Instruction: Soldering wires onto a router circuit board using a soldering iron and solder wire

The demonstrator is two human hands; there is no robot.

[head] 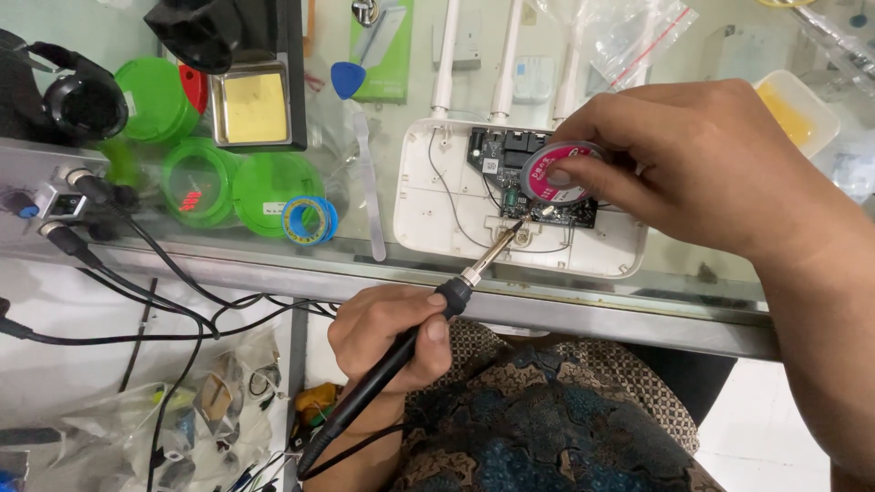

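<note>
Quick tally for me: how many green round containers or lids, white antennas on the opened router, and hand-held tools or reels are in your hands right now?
Green round containers or lids: 3 (tub, lid, lid)
White antennas: 3 ()
Held items: 2 (soldering iron in left hand, small reel in right hand)
Total: 8

- Soldering iron (415, 333): black handle, metal shaft, slanting up to the right, tip on the circuit board
- Round pink-and-grey reel (558, 171): tilted, held over the board
- White router shell (437, 196): opened, flat on the glass counter, dark circuit board (497, 155) exposed
</note>
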